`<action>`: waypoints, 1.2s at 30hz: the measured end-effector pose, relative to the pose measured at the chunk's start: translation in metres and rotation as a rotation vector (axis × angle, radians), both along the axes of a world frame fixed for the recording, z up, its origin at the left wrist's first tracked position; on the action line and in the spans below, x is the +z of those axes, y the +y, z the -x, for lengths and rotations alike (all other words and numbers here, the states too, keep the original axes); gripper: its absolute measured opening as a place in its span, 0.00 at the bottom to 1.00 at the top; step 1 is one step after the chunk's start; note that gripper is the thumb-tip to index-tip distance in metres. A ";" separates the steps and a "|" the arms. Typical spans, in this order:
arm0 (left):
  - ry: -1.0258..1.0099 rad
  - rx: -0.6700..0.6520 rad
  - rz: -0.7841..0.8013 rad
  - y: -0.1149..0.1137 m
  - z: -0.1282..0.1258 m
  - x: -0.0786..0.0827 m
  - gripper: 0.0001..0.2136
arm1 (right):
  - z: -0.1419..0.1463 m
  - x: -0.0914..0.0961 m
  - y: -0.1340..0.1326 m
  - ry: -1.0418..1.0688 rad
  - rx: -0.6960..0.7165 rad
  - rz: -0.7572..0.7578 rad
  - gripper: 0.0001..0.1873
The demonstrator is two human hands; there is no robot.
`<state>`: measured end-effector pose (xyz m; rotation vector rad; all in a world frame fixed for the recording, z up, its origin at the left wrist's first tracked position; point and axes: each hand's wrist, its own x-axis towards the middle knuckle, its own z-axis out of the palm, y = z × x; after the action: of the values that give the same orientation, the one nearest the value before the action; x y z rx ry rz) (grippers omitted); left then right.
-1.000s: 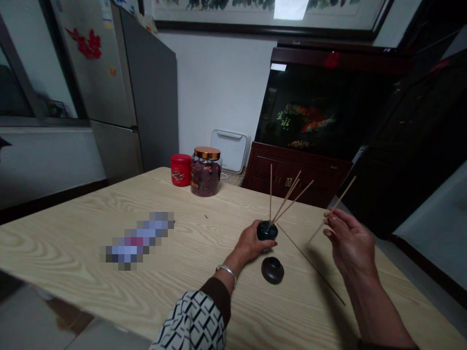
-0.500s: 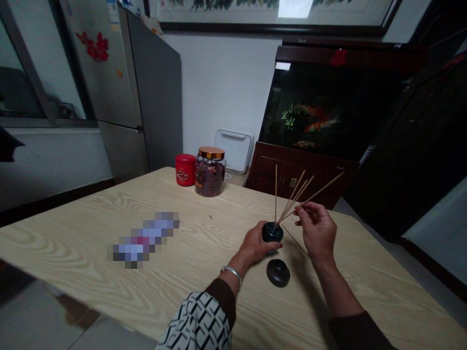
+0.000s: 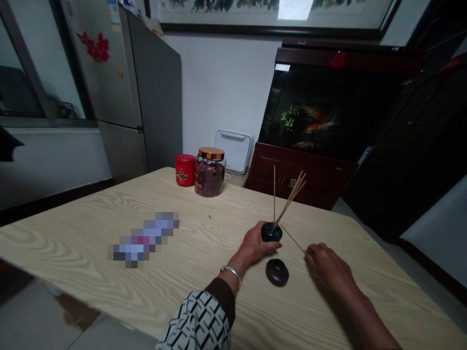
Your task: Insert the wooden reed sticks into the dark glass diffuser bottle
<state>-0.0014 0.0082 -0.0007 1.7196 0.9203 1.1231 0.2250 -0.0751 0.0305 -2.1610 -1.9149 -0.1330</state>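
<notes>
Left hand (image 3: 253, 244) around a dark bottle (image 3: 272, 232) of thin sticks (image 3: 288, 200)
Right hand (image 3: 330, 265) at a loose stick (image 3: 294, 238) on the table (image 3: 226, 233); dark lid (image 3: 277, 273) near the bottle.

Counter (image 3: 189, 253): pale wood-grain top
Far-left corner: red canister (image 3: 185, 171), upright
Far edge, beside canister: clear jar (image 3: 209, 177), copper-coloured lid, dark reddish contents
Left half: pixelated item (image 3: 146, 239), slanted, can't identify
Toward far edge, middle: tiny dark speck (image 3: 210, 217)
Right half: dark bottle (image 3: 272, 233), upright, partly covered
Near side of bottle: dark round cap (image 3: 277, 272)
Bottle toward right edge: thin stick (image 3: 293, 239), rest hidden
</notes>
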 end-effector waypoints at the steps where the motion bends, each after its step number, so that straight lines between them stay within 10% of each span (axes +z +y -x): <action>1: 0.001 0.002 0.003 0.000 0.000 0.000 0.30 | -0.003 -0.003 -0.005 -0.077 -0.008 0.041 0.12; 12: -0.010 -0.008 -0.004 0.003 -0.002 -0.005 0.31 | 0.000 0.001 0.006 -0.113 -0.044 0.148 0.08; 25: -0.034 -0.016 0.003 0.003 -0.002 -0.005 0.31 | 0.029 0.060 0.020 1.485 0.062 -0.640 0.21; 36: -0.045 -0.018 0.002 0.003 -0.002 -0.004 0.31 | 0.065 0.070 0.049 1.357 0.193 -0.814 0.13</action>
<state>0.0009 0.0110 -0.0047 1.6908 0.8764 1.1444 0.1599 -0.0257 0.1001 -0.9648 -0.9365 0.4138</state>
